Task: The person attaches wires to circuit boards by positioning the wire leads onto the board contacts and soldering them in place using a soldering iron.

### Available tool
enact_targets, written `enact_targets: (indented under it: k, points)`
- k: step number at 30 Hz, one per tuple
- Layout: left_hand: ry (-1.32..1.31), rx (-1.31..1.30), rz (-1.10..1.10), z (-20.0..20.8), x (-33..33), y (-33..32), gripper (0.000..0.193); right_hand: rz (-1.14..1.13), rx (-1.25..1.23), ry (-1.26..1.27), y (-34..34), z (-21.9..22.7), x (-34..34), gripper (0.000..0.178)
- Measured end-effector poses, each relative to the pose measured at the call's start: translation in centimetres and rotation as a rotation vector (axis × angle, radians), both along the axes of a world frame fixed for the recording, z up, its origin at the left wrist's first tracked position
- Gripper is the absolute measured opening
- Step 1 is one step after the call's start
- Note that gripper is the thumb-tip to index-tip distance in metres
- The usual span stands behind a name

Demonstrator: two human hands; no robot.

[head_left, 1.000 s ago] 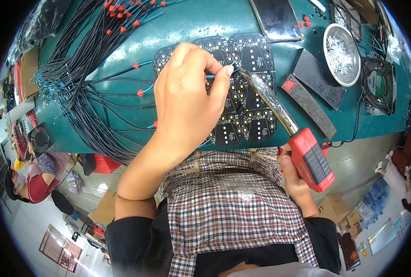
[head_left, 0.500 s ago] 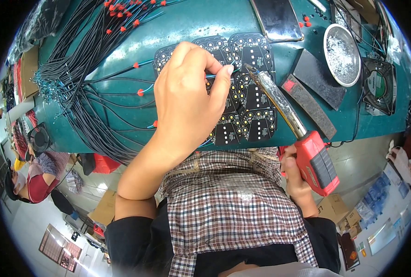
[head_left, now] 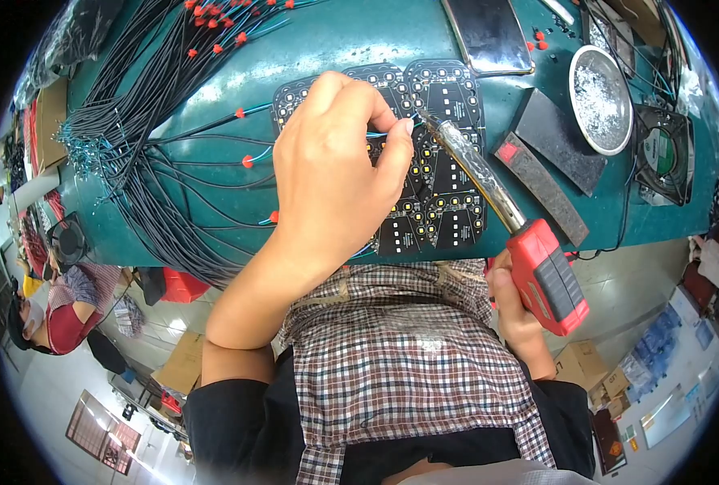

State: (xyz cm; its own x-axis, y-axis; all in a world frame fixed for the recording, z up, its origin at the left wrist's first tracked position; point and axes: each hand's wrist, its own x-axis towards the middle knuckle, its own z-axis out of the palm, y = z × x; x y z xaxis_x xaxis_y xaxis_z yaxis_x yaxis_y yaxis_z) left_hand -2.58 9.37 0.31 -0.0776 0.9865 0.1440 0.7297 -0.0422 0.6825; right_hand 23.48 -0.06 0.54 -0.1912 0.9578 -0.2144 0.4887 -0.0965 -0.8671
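Black circuit boards (head_left: 459, 174) with rows of small LEDs lie joined in a panel on the green table. Over the panel's left part, my left hand (head_left: 335, 153) pinches a thin blue wire (head_left: 378, 135) between thumb and forefinger. My right hand (head_left: 514, 305) grips the red and black handle of a soldering iron (head_left: 547, 279). The iron's tip meets the board just beyond my left fingertips, close to the wire's end. Black cables with red connectors (head_left: 248, 162) run from the left to under my left hand, which hides part of the panel.
A large bundle of black cables (head_left: 145, 105) fills the table's left. On the right are a phone (head_left: 489, 36), a round dish of silvery bits (head_left: 600, 101), dark bars (head_left: 541, 187) and a small fan (head_left: 664, 153). Another person (head_left: 64, 311) is at far left.
The soldering iron has shifted slightly left, its tip nearer my left fingertips, and its handle has moved up a little. My left hand keeps its pinch, almost unmoved.
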Motion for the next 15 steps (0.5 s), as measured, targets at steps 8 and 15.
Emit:
enact_targets:
  k: [8, 15]
  points:
    - [0.019, 0.003, 0.005, -0.3, 0.3, 0.2, 0.019, -0.015, -0.013, -0.021, 0.2, 0.0, -0.1, 0.019]
    - [-0.005, 0.012, 0.004, -0.3, 0.1, 0.1, 0.019, -0.023, 0.0, 0.043, -0.1, 0.5, 0.0, 0.012]
